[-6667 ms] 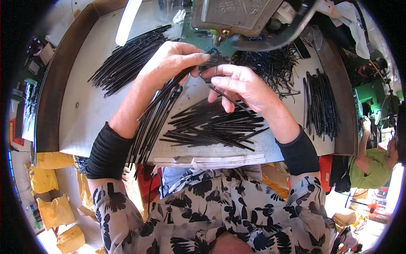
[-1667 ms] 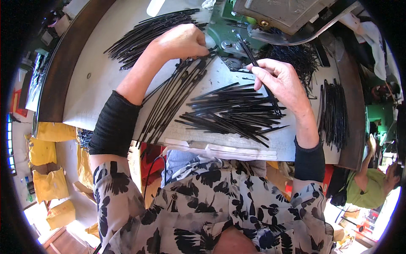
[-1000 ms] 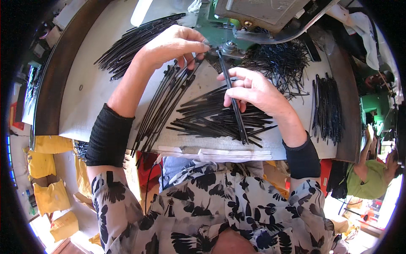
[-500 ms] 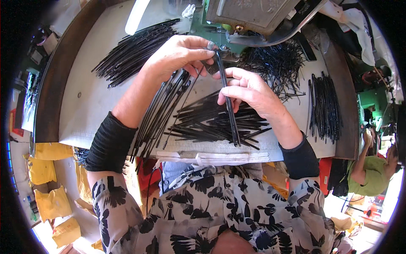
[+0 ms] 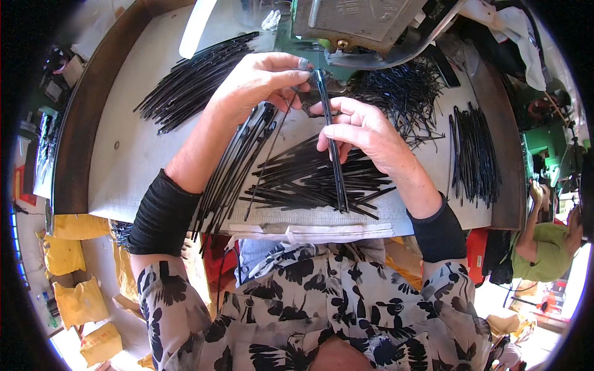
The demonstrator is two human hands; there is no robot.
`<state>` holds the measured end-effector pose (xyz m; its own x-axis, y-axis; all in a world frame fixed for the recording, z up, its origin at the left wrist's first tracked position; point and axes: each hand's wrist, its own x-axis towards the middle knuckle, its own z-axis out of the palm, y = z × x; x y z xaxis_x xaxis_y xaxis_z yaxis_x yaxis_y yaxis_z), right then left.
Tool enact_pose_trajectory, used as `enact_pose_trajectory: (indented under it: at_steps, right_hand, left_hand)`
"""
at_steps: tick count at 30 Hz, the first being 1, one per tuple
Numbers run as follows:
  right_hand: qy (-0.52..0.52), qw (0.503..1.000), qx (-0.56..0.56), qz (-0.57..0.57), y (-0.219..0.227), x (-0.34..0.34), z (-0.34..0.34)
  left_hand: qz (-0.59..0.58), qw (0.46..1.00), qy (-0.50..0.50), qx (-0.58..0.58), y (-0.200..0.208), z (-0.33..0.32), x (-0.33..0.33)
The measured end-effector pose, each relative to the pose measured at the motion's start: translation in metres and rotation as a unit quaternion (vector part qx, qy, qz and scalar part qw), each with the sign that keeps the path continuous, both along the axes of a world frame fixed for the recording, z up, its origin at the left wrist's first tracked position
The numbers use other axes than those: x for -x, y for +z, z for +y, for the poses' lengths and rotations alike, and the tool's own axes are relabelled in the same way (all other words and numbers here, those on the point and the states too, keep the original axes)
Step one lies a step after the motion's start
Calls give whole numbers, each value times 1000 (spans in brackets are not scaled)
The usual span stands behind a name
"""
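Observation:
My left hand (image 5: 266,79) is closed, its thumb and fingers pinching a thin black rod (image 5: 271,154) that slants down toward the table's front edge. A silvery wrap covers one fingertip. My right hand (image 5: 362,128) grips a thicker, glossy black strip (image 5: 338,182), held lengthwise with its upper end close to my left fingertips. A narrow gap shows between those fingertips and the strip. Below my hands lies a loose pile of black strips (image 5: 291,179). Longer black strips (image 5: 226,176) lie beside my left forearm, some reaching over the front edge.
A green-based machine with a metal housing (image 5: 352,25) stands at the far side. Black strips (image 5: 192,83) lie at far left, a tangle of thin black pieces (image 5: 402,93) right of the machine, another bundle (image 5: 475,154) at right. Brown rims (image 5: 74,142) border the table. A person in green (image 5: 538,250) works at right.
My left fingertips have drawn slightly left, away from the strip's upper end, with the thin rod still held. My right hand keeps nearly the same place. The view has shifted a little.

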<state>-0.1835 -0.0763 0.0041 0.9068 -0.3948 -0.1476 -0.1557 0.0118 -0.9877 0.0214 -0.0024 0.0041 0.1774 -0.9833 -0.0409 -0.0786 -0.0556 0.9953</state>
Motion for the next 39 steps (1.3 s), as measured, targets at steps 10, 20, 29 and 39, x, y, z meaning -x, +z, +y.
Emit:
enact_pose_trajectory:
  at_steps: [10, 20, 29, 39]
  right_hand:
    - [-3, 1000, 7, -1, 3, 1, 2]
    - [-41, 999, -5, -19, 0, 4, -6]
    - [-37, 999, -20, -3, -4, 4, -7]
    - [-57, 995, -78, -4, -6, 3, -10]
  left_hand:
    - [-10, 1000, 3, 9, 1, -2, 8]
    - [-66, 997, -1, 40, 3, -15, 12]
    - [-68, 998, -2, 3, 2, -20, 10]
    - [-41, 998, 4, -56, 3, -15, 4]
